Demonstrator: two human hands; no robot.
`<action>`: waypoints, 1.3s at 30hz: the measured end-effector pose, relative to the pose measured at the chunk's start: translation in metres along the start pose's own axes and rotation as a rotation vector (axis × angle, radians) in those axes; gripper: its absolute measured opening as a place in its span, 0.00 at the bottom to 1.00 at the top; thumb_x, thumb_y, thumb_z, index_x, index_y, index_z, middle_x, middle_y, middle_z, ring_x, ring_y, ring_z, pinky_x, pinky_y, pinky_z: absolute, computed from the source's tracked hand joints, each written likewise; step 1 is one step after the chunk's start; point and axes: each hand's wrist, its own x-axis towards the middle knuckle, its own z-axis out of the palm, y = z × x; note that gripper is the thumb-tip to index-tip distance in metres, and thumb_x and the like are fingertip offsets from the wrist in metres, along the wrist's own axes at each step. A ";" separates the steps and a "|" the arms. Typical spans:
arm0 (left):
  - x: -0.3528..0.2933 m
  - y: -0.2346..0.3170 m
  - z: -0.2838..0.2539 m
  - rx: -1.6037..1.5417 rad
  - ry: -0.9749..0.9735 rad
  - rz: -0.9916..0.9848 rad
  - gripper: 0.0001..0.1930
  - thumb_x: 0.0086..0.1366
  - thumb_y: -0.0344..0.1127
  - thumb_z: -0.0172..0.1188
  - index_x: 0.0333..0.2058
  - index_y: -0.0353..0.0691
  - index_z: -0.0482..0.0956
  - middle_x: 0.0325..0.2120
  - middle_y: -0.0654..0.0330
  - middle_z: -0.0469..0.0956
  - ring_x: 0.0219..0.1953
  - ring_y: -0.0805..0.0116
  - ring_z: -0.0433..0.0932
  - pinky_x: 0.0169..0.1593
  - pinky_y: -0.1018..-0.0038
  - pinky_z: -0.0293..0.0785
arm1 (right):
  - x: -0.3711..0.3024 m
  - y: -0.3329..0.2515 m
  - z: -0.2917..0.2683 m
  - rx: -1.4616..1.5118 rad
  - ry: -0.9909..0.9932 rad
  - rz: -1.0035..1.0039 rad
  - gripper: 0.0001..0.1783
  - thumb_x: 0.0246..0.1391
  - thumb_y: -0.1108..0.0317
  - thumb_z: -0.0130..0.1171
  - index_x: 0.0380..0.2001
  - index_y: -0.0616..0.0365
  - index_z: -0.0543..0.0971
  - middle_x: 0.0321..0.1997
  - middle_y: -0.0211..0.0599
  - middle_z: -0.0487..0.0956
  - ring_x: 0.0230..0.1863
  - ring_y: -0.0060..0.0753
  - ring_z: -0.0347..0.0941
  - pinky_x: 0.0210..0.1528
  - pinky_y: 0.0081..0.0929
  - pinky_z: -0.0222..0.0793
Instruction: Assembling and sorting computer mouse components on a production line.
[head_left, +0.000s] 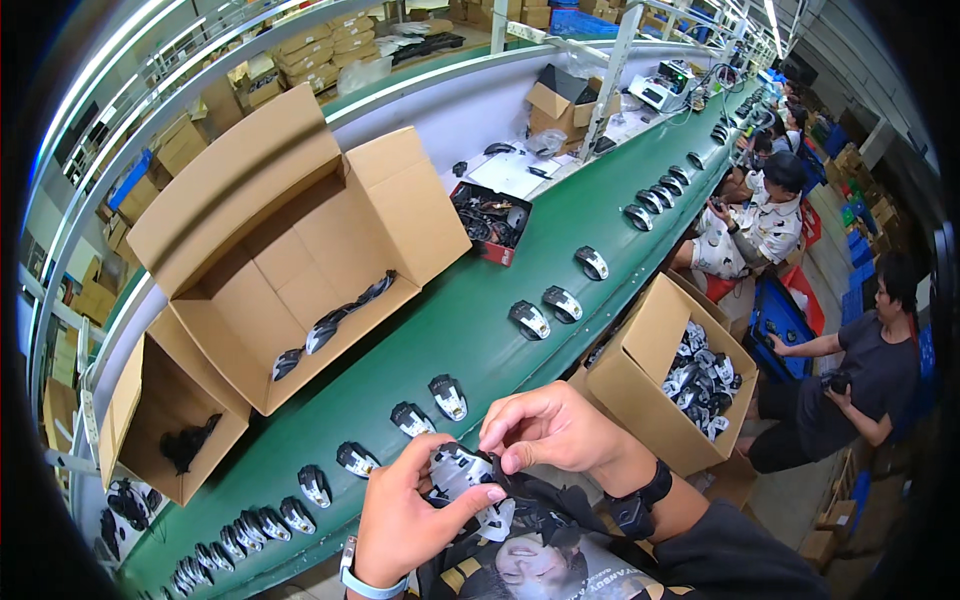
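My left hand is closed around a computer mouse shell, white on the side that shows, with black edges. Its thumb presses along the near side of the shell. My right hand pinches a small dark piece at the shell's right end; whether that piece is joined to the shell cannot be made out. Below my hands lies a white and grey part against my printed shirt. Just beyond, similar black and white mouse shells lie on the green conveyor belt.
A big open carton holding a few mice with cables stands across the belt, beside a smaller carton. A carton of mouse parts stands at my right. Red box with dark parts sits farther along. Co-workers sit to the right.
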 end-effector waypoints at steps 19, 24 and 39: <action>-0.151 -0.073 -0.129 0.051 0.583 -0.371 0.24 0.51 0.43 0.76 0.39 0.35 0.75 0.21 0.56 0.81 0.24 0.74 0.80 0.28 0.75 0.74 | 0.136 0.120 0.165 -0.172 -0.348 0.428 0.11 0.56 0.81 0.60 0.43 0.65 0.78 0.44 0.35 0.77 0.48 0.25 0.75 0.55 0.26 0.72; -0.223 -0.134 -0.158 -0.197 0.908 -0.248 0.21 0.58 0.47 0.70 0.39 0.36 0.74 0.20 0.52 0.78 0.21 0.62 0.79 0.26 0.70 0.73 | 0.144 0.189 0.255 -0.315 -0.464 0.414 0.20 0.57 0.76 0.61 0.53 0.62 0.70 0.53 0.36 0.71 0.58 0.27 0.67 0.59 0.28 0.67; -0.398 -0.205 -0.204 -0.635 1.272 0.114 0.28 0.53 0.43 0.73 0.48 0.34 0.74 0.47 0.45 0.78 0.52 0.57 0.77 0.56 0.63 0.74 | 0.142 0.274 0.428 -0.598 -0.861 0.298 0.32 0.45 0.61 0.75 0.53 0.61 0.76 0.44 0.39 0.80 0.47 0.30 0.76 0.50 0.28 0.71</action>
